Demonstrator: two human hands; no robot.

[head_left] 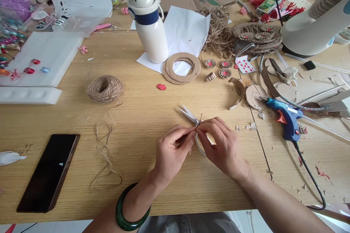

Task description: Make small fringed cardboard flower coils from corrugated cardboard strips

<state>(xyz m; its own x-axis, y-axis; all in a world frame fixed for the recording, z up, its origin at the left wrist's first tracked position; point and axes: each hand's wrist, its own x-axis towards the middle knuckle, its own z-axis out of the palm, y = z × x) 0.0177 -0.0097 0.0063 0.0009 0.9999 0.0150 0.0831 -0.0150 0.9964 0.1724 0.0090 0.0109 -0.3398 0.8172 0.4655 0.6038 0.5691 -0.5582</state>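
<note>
My left hand (175,143) and my right hand (220,143) meet at the fingertips, both closed in a pinch. Between them is a thin, short piece of twine (201,117), its brown end poking up above the fingers; the rest is hidden. Silver scissors (188,114) lie on the table under my hands, blades pointing away to the left and part of the handle covered. Left of my hands, a ball of twine (105,88) trails a loose, curling strand (107,153) toward me. Small red paper discs (161,86) lie beyond the scissors.
Beyond stand a white bottle (150,25) and cardboard rings (182,68), near corrugated paper rosettes (225,72). On the right lies a blue glue gun (286,116) with its cord, among cardboard scraps (255,96). A phone (49,173) rests at the left.
</note>
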